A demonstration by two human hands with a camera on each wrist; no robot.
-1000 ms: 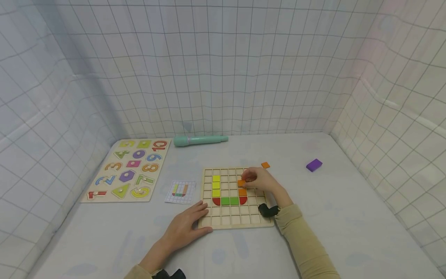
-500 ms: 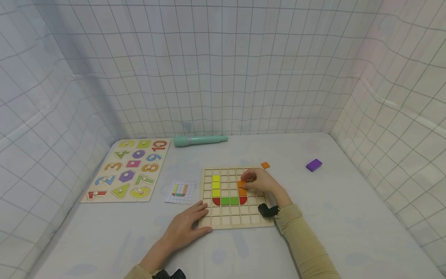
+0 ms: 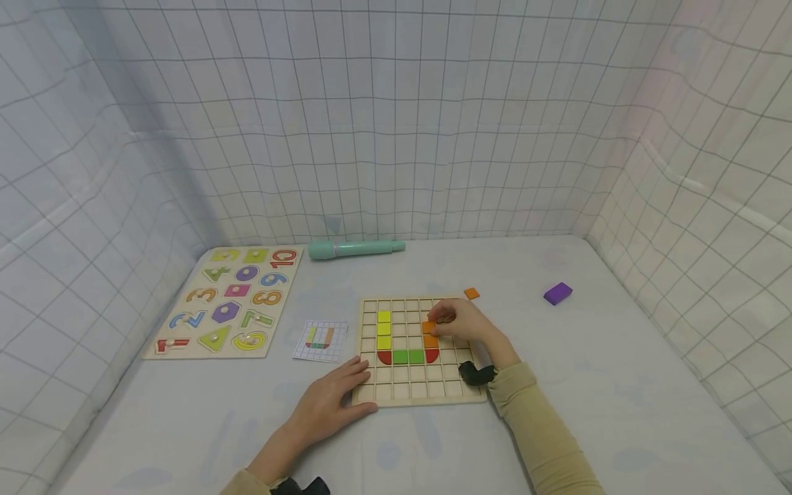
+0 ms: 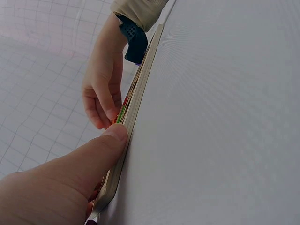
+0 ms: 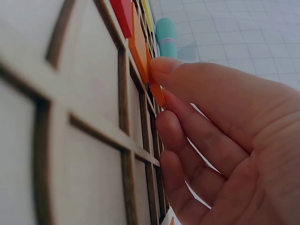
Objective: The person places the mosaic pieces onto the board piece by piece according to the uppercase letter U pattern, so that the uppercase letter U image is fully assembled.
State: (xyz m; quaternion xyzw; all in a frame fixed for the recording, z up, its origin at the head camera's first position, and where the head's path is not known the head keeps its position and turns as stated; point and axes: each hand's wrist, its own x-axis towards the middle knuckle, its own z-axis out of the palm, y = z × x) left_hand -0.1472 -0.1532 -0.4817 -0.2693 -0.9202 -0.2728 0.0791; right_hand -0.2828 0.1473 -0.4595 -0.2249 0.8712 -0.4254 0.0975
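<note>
My right hand (image 3: 463, 320) pinches an orange square tile (image 3: 428, 327) between thumb and fingers over a wooden grid board (image 3: 419, 401). In the right wrist view, the tile (image 5: 157, 93) stands tilted at the thumb tip. Just below it on the board, another orange tile (image 3: 430, 341) lies in a cell above a red rounded tile (image 3: 432, 356). Green tiles (image 3: 408, 357) and a second red tile (image 3: 385, 357) continue the row leftward, with a yellow column (image 3: 384, 329) above. My left hand (image 3: 331, 402) rests at the board's near left corner, fingers fairly straight, thumb along the edge (image 4: 115, 136).
A pattern card (image 3: 320, 341) lies left of the board. Farther left is a number puzzle (image 3: 225, 302). A teal microphone-like stick (image 3: 357, 249) lies at the back. One loose orange tile (image 3: 471, 293) sits behind the board, and a purple block (image 3: 558, 293) is at right.
The orange tile in my right hand has come down slightly toward the orange tile below it. My left hand has stayed in place.
</note>
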